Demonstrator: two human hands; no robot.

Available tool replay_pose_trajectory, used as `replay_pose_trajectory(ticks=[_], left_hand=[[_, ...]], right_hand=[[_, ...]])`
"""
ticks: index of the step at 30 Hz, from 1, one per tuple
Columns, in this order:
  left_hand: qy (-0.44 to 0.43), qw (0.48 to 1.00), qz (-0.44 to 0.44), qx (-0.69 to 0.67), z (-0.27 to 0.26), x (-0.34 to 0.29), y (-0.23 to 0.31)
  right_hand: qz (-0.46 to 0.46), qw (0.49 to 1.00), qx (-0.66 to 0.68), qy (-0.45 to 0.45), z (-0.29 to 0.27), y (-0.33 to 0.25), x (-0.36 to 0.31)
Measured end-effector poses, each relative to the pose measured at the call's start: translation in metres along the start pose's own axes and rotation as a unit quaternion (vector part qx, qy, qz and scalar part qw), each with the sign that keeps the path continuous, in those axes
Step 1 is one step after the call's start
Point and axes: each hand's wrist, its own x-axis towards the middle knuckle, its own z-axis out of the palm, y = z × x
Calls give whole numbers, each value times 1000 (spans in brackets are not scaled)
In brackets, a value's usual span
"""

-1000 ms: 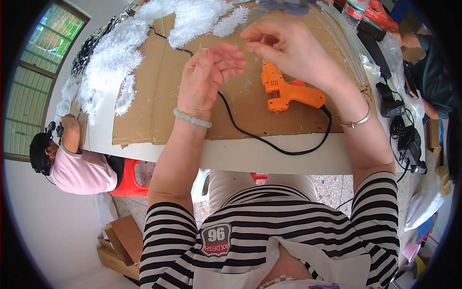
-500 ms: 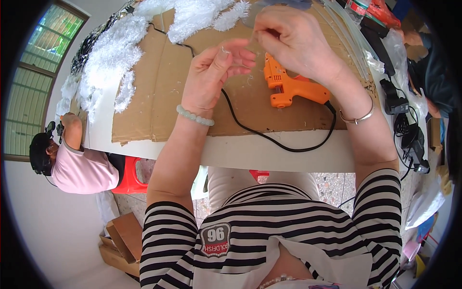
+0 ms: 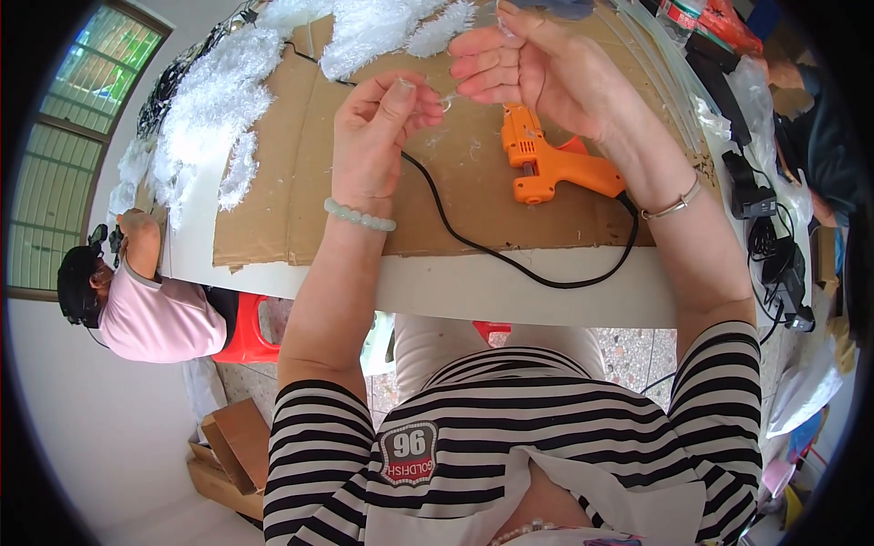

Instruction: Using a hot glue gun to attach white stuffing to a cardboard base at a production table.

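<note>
Above the cardboard, my left hand (image 3: 373, 127) is half curled, its thumb bent against the fingers. A fine whitish strand (image 3: 446, 103) clings at its fingertips; whether anything else is pinched there I cannot make out. Just to the right, my right hand (image 3: 555, 77) is turned palm up with its fingers stretched toward the left one. Small pale wisps show near its thumb. The two hands do not touch. Below my right hand an orange hot glue gun (image 3: 546, 159) lies on its side, its black cord (image 3: 473, 241) looping over the table's near edge.
Brown cardboard (image 3: 300, 182) covers much of the white table (image 3: 510, 300). White fluffy tinsel (image 3: 205, 109) is heaped at the left and back. Clear sticks (image 3: 660, 68) lie at the right, near black power adapters (image 3: 751, 196). A person in pink (image 3: 159, 314) sits at the left.
My right hand has gone from a closed pinch to an open palm with fingers extended. My left hand has shifted slightly left, its fingers more curled. The glue gun stays put.
</note>
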Motion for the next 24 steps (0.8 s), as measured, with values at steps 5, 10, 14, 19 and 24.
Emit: replay_pose_trajectory(ticks=[5, 10, 14, 19, 24], left_hand=[[5, 987, 87, 135, 16, -3, 4], [53, 966, 17, 252, 15, -5, 2], [80, 959, 37, 271, 12, -5, 7], [142, 982, 118, 41, -19, 7, 2], [63, 987, 33, 145, 5, 2, -1]], right_hand=[[28, 999, 34, -12, 6, 3, 0], [15, 999, 43, -12, 5, 8, 1], [12, 998, 45, 49, 14, 0, -2], [-53, 995, 83, 23, 0, 1, 0], [-52, 995, 84, 19, 8, 4, -3]])
